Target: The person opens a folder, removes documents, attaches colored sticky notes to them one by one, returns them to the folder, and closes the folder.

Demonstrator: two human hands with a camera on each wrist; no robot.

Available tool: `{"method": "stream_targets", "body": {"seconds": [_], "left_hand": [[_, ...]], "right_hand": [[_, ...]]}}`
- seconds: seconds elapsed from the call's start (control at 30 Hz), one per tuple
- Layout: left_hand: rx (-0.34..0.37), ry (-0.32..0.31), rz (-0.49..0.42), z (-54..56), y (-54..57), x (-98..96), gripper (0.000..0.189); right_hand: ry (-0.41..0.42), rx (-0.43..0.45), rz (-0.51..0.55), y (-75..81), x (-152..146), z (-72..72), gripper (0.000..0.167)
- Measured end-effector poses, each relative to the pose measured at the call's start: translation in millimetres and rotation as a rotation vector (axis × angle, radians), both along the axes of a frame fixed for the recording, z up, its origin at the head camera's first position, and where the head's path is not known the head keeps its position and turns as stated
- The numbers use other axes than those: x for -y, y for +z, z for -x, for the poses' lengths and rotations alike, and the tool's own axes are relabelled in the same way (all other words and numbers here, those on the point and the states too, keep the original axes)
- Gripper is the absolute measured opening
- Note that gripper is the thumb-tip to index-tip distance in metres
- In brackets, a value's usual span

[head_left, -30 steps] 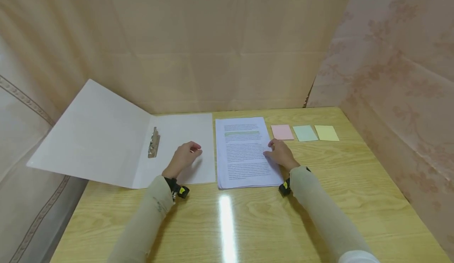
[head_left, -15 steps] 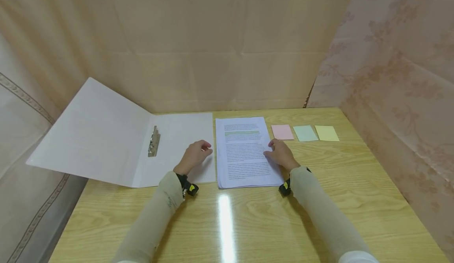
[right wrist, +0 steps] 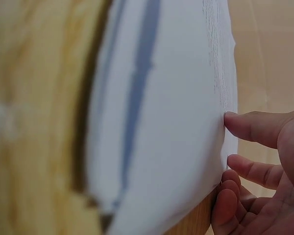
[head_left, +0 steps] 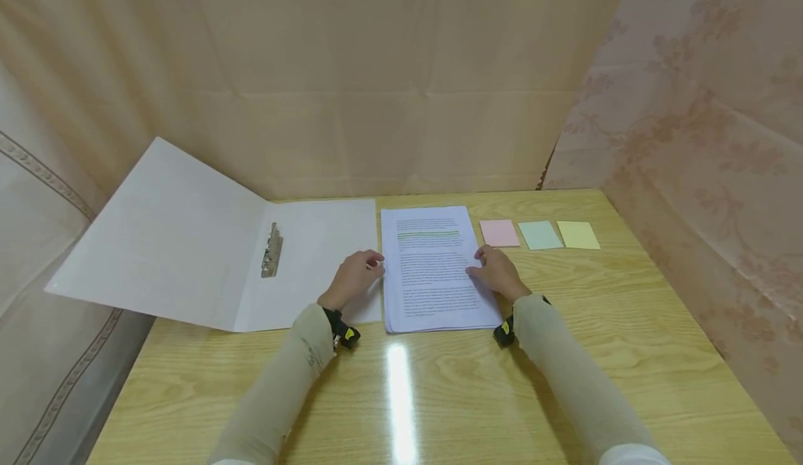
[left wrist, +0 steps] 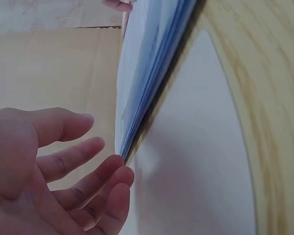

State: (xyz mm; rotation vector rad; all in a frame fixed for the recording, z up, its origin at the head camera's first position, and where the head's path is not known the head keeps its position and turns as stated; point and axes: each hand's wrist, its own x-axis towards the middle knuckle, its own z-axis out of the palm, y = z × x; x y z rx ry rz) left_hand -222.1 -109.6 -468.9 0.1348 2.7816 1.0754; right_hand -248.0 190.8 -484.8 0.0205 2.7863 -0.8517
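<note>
A stack of printed paper sheets (head_left: 429, 291) with a green highlighted line lies mid-table. My left hand (head_left: 354, 277) hovers at its left edge, over the white folder's right panel, holding nothing. In the left wrist view the fingers (left wrist: 112, 169) are loosely bent, tips right by the sheets' edge. My right hand (head_left: 498, 275) is at the stack's right edge. There the right wrist view shows the thumb and forefinger touching the paper, apart from each other, the other fingers curled below. The open white ring binder folder (head_left: 326, 224) lies left of the stack, its cover raised.
A metal clip mechanism (head_left: 272, 250) stands on the folder near its spine. Pink (head_left: 500, 233), green (head_left: 540, 235) and yellow sticky notes (head_left: 578, 235) lie in a row at the back right. Curtains hang behind and along both sides of the wooden table (head_left: 477, 395).
My left hand has moved right across the folder to the stack's left edge. The right hand has stayed in place at the right edge, and the paper has not shifted.
</note>
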Motion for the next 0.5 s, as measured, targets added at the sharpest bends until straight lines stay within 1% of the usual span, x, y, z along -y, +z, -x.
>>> {"method": "stream_targets", "body": {"seconds": [0.17, 0.27, 0.37, 0.4, 0.5], "left_hand": [[0.016, -0.019, -0.002, 0.3, -1.2, -2.9, 0.034], [0.024, -0.031, -0.002, -0.7, 0.0, -3.5, 0.037], [0.023, -0.039, 0.018, -1.2, -0.1, -3.4, 0.037], [0.01, -0.045, 0.032, -1.6, 0.1, -3.6, 0.037], [0.011, -0.06, 0.06, -0.7, -1.4, -5.2, 0.037]], "right_hand": [[-0.001, 0.02, 0.01, -0.9, -0.7, 1.3, 0.04], [-0.012, 0.051, 0.025, -0.4, -1.4, 2.1, 0.04], [-0.026, 0.092, 0.056, 1.0, -2.2, 2.3, 0.039], [-0.033, 0.103, 0.067, 1.6, -2.5, 2.0, 0.039], [-0.04, 0.112, 0.084, 3.9, -4.0, 0.5, 0.037]]}}
